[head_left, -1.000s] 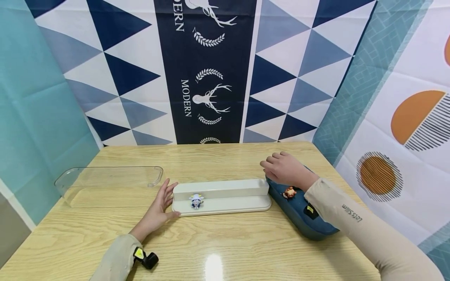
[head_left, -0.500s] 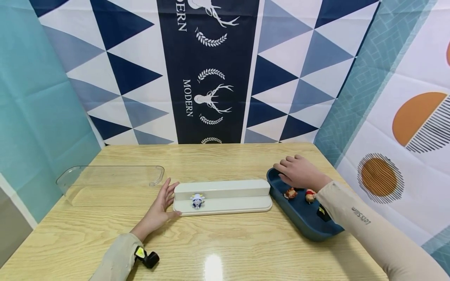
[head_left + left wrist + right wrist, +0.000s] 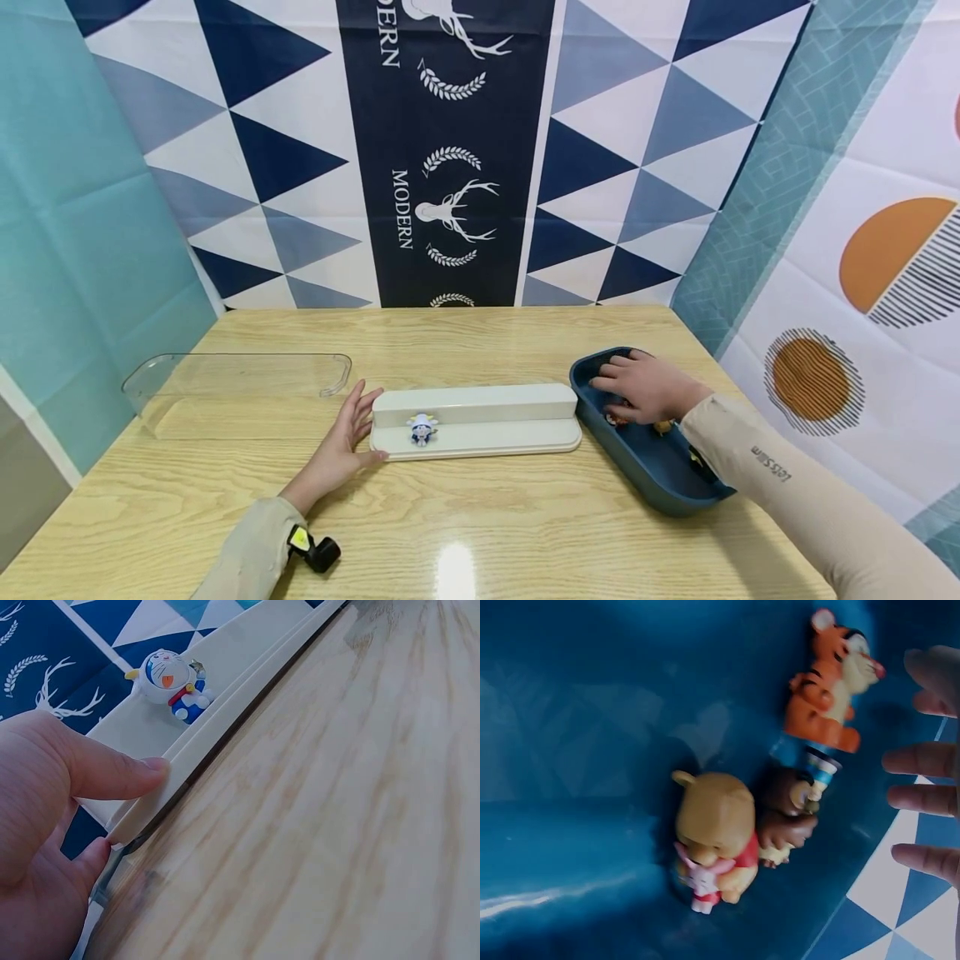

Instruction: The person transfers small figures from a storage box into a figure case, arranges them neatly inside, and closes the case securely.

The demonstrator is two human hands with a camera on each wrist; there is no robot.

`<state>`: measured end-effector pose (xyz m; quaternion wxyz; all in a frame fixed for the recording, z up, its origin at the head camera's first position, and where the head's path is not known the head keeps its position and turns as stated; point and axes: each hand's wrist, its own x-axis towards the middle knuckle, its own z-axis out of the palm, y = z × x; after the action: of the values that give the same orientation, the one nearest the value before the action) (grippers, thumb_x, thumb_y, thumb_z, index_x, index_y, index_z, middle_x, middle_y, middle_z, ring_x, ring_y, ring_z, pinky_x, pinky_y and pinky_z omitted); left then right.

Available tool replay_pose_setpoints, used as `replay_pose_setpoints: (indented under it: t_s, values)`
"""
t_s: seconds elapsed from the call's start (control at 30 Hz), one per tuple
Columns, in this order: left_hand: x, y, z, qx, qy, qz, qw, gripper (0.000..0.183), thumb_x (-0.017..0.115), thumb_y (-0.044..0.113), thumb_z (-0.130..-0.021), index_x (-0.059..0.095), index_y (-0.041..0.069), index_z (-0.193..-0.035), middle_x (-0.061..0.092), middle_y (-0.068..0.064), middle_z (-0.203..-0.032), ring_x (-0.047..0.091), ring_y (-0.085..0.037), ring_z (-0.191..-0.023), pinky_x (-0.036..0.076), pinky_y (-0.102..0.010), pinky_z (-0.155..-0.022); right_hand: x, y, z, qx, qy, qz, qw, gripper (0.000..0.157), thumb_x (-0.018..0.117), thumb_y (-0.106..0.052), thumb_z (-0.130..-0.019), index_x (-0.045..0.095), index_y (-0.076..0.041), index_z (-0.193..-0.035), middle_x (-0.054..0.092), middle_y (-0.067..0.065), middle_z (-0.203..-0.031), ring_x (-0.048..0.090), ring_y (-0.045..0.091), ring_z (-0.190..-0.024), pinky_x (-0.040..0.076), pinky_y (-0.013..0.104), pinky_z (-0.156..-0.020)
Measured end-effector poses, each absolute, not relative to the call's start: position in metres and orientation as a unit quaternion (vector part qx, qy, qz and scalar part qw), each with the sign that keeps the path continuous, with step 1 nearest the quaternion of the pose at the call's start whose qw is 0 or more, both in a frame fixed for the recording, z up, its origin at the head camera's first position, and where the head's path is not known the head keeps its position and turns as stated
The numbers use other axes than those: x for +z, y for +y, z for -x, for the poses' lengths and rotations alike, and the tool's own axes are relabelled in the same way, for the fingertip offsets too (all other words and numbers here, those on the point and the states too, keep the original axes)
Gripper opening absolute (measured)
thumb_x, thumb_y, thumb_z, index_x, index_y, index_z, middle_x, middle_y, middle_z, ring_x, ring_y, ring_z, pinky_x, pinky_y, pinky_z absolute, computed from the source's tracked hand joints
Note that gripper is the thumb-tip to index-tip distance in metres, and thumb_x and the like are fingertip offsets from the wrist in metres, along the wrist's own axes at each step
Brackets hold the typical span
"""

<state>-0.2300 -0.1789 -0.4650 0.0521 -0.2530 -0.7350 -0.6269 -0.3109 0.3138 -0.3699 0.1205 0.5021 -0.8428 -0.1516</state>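
While the white stand point(image 3: 510, 436) is held by the left grip point(image 3: 345, 433), the Tigger figurine point(image 3: 823, 705) in the blue tray point(image 3: 632, 467), near the right edge of the surface point(image 3: 480, 496), is overhung by the empty, loose-fingered right grip point(image 3: 648, 387).

Behind the white display base point(image 3: 480, 437), a dark panel point(image 3: 450, 121) bears MODERN point(image 3: 402, 210) in white, running downward; higher above the base, a cut-off repeat shows DERN point(image 3: 388, 35). Right of the base, the beige sleeve point(image 3: 806, 504) reads LetsSlim point(image 3: 771, 464), upside down.
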Motion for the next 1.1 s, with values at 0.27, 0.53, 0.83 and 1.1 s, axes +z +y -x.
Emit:
replay_pose_setpoints:
  t_s: [0.27,0.53,0.83,1.1]
  values:
    - [-0.464,-0.179,0.229,-0.627,-0.736,0.250,0.048,0.114,0.071,-0.020,-0.075,-0.004,0.001,-0.158,0.021,-0.032,-0.157,0.024,-0.029,-0.146,0.029,-0.017,-0.111,-0.383,0.315,0.312,-0.161,-0.835,-0.518,0.095,0.027,0.068,-0.033,-0.090,0.064,-0.017,-0.111,0.059,0.000,-0.093,0.048,0.020,-0.081,0.037,0.035,-0.061]
    - [-0.465,-0.180,0.231,-0.622,-0.743,0.244,0.047,0.114,0.070,-0.022,-0.074,-0.004,0.000,-0.157,0.020,-0.031,-0.157,0.019,-0.047,-0.143,0.028,-0.025,-0.114,-0.391,0.313,0.310,-0.146,-0.835,-0.522,0.094,0.010,0.067,-0.025,-0.090,0.064,-0.020,-0.097,0.060,-0.002,-0.090,0.048,0.018,-0.080,0.038,0.034,-0.060]
    - [-0.466,-0.182,0.232,-0.622,-0.742,0.244,0.045,0.114,0.070,-0.022,-0.073,-0.004,0.000,-0.157,0.020,-0.031,-0.158,0.019,-0.046,-0.143,0.028,-0.023,-0.113,-0.391,0.310,0.309,-0.138,-0.845,-0.510,0.078,0.004,0.066,-0.019,-0.089,0.063,-0.020,-0.092,0.059,-0.004,-0.087,0.050,0.018,-0.080,0.041,0.036,-0.063]
    - [-0.464,-0.182,0.232,-0.629,-0.739,0.239,0.035,0.114,0.068,-0.023,-0.074,-0.006,0.000,-0.157,0.018,-0.030,-0.158,0.019,-0.043,-0.145,0.028,-0.019,-0.112,-0.390,0.308,0.305,-0.109,-0.868,-0.482,0.045,0.003,0.062,-0.017,-0.091,0.062,-0.019,-0.089,0.057,-0.006,-0.083,0.051,0.018,-0.081,0.043,0.037,-0.066]
